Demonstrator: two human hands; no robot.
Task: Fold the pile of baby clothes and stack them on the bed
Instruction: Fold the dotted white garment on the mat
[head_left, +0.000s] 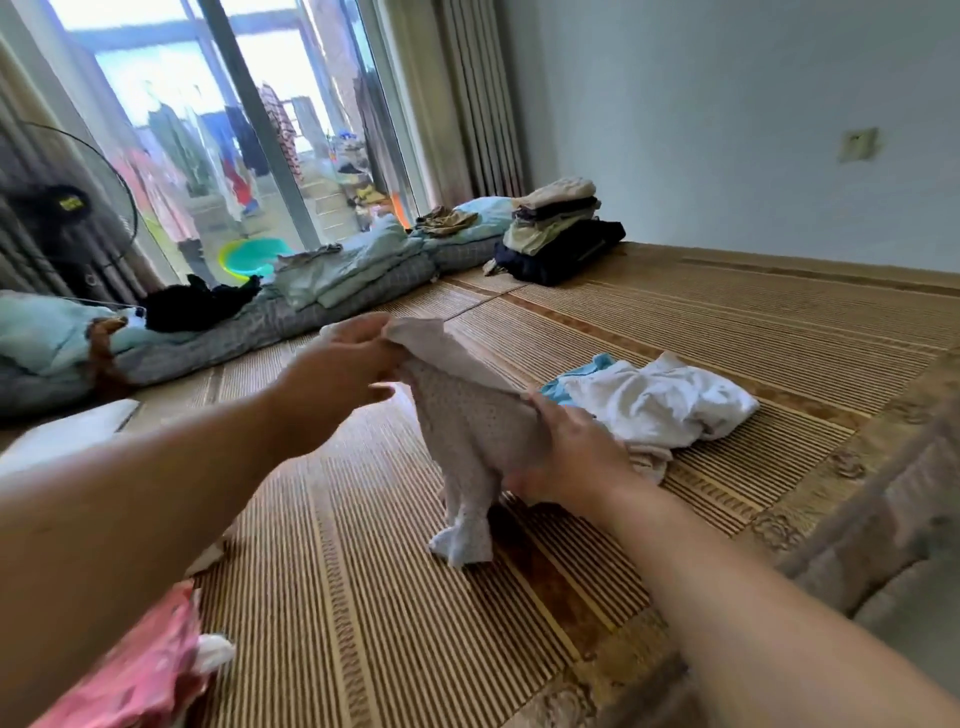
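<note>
While left hand (340, 364), right hand (569, 452) pinch garment (467, 426) edge, hem touches mat (363, 597).

free: bare mat (363, 597) near centre | blocked: loose clothes pile (660, 405) right | pink cloth (140, 670) lower left

1. Far beyond the left hand (343, 374), we are looking at a sliding glass door (171, 104), with laundry (275, 127) hanging blurred behind it.
2. A standing fan (57, 205) is facing us well to the left of that hand.
3. A green basin (249, 257) is sitting low by the door, past the left hand.
4. A black cloth (197, 306) is lying on light-blue bedding (343, 275), beyond the left hand and slightly to its left.
5. A pleated curtain (483, 104) is hanging far beyond the right hand (571, 452).
6. We are seeing a wall socket (860, 144) sitting on the pale wall, high and to the right of the right hand.
</note>
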